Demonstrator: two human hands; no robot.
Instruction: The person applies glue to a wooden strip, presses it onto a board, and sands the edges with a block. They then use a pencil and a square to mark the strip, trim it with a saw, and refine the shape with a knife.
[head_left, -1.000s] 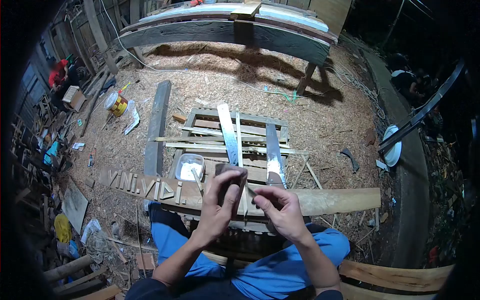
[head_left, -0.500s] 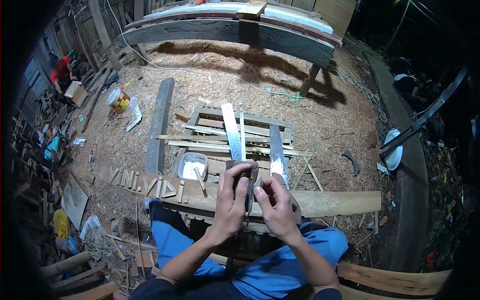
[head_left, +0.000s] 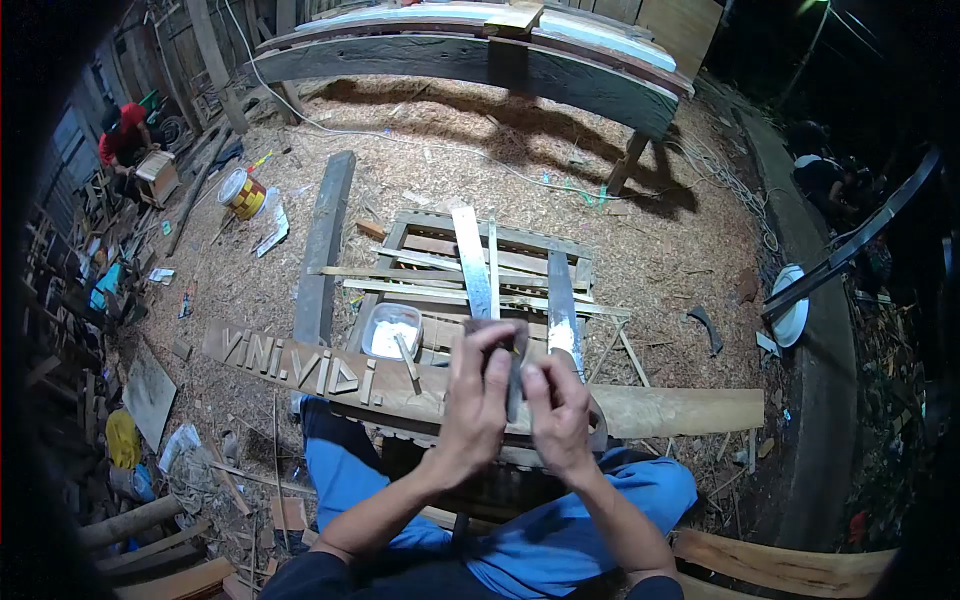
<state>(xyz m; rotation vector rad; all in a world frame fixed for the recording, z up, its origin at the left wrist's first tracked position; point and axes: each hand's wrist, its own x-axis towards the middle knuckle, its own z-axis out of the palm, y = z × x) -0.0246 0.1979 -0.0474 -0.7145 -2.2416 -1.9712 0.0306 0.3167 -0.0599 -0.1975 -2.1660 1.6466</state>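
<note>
My left hand [head_left: 472, 405] is closed around a dark flat block [head_left: 519, 345], held upright above a long wooden board [head_left: 680, 410]. Close beside it, my right hand [head_left: 560, 415] pinches thumb and fingers together against the block's right side. Whatever lies in that pinch is hidden and blurred. Raised wooden letters [head_left: 325, 373] reading "VINI.VIDI." run along the board's left part. Behind the board sits a clear plastic tub [head_left: 369, 343] of white paste, with a small stick [head_left: 408, 360] leaning at its front.
Beyond the board, two long metal blades [head_left: 470, 255] [head_left: 561, 300] and thin wood strips [head_left: 400, 290] lie across a slatted frame [head_left: 575, 250]. A dark beam [head_left: 325, 235] and a paint bucket [head_left: 240, 200] are to the left. A workbench [head_left: 420, 65] stands behind. A person in red [head_left: 122, 140] sits far left.
Both hands have shifted slightly right relative to the board, with the dark block still in the left. The view has tilted a little. The right hand keeps its pinch.
</note>
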